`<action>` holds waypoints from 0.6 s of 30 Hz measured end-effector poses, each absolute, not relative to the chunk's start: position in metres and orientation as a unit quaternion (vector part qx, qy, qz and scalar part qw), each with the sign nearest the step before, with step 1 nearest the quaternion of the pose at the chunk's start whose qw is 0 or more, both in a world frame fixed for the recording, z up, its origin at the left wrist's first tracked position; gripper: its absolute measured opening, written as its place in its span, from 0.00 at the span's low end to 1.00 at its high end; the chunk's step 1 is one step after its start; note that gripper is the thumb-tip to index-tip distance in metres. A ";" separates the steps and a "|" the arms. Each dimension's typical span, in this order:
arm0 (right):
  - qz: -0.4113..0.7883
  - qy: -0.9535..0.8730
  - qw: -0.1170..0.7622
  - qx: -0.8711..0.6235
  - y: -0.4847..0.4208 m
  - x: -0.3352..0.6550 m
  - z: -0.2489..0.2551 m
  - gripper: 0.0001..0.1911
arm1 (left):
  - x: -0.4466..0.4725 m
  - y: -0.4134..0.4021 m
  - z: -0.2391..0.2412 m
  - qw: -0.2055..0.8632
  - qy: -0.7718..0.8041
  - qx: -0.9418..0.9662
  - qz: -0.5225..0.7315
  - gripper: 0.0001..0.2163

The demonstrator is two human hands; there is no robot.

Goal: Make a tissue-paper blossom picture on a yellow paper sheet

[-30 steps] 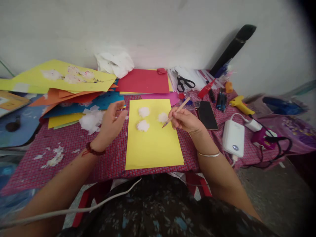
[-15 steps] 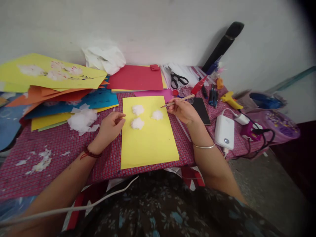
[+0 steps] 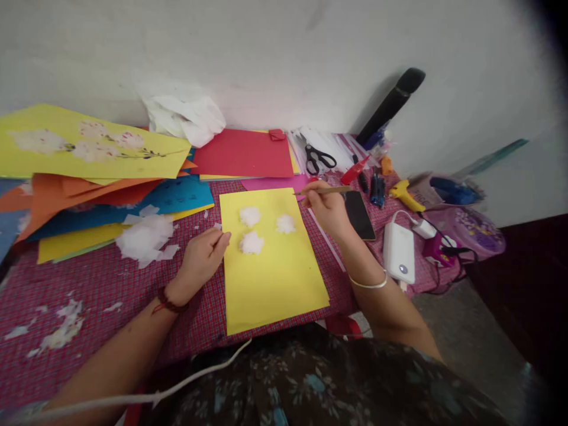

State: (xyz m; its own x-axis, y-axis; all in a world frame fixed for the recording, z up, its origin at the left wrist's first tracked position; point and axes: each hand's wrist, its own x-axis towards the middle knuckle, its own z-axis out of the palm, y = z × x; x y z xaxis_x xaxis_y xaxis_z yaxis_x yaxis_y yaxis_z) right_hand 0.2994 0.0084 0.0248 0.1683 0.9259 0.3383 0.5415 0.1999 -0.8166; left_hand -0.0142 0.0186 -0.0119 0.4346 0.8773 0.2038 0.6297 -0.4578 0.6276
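A yellow sheet of paper (image 3: 275, 284) lies in front of me, with at least one more sheet under it. Three white fluffy paper blossoms (image 3: 251, 242) sit on its upper half, two at the left and one at the right. My right hand (image 3: 326, 207) grips a slim wooden pencil (image 3: 335, 190), its pointed tip over the sheet's upper right corner. My left hand (image 3: 204, 257) rests at the sheet's left edge, fingers curled and thumb overlapping the paper; whether it pinches anything is hidden.
White tissue pieces (image 3: 148, 236) and coloured papers (image 3: 173, 192) lie left, below a yellow sheet with flowers (image 3: 155, 168). Behind are red paper (image 3: 244, 154) and black scissors (image 3: 317, 160). At right are a phone (image 3: 359, 214), power bank (image 3: 398, 251) and yellow glue gun (image 3: 406, 195).
My left hand's finger and thumb have closed together and overlap the paper's edge more. The pencil has tilted flatter, its tip nearer the sheet's top edge. The whole view has shifted slightly.
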 end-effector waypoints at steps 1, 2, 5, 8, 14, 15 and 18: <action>0.143 -0.661 0.395 -0.622 0.018 0.292 0.030 0.10 | -0.015 0.020 -0.012 0.248 0.459 0.812 0.262 0.19; 0.089 -0.699 0.309 -0.639 0.029 0.285 0.033 0.11 | -0.017 0.021 -0.013 0.258 0.453 0.811 0.265 0.19; 0.006 -0.740 0.096 -0.666 0.064 0.265 0.038 0.18 | -0.020 0.022 -0.013 0.272 0.439 0.815 0.263 0.20; 0.021 -0.741 0.047 -0.669 0.076 0.258 0.041 0.27 | -0.020 0.022 -0.014 0.260 0.440 0.824 0.245 0.21; 0.095 -0.710 0.194 -0.670 -0.018 0.283 0.042 0.19 | -0.020 0.024 -0.020 0.240 0.445 0.834 0.222 0.21; 0.120 -0.703 0.218 -0.666 -0.045 0.286 0.038 0.18 | -0.020 0.024 -0.020 0.237 0.446 0.835 0.219 0.22; 0.171 -0.653 0.284 -0.681 -0.127 0.288 0.018 0.15 | -0.019 0.026 -0.021 0.230 0.447 0.839 0.211 0.22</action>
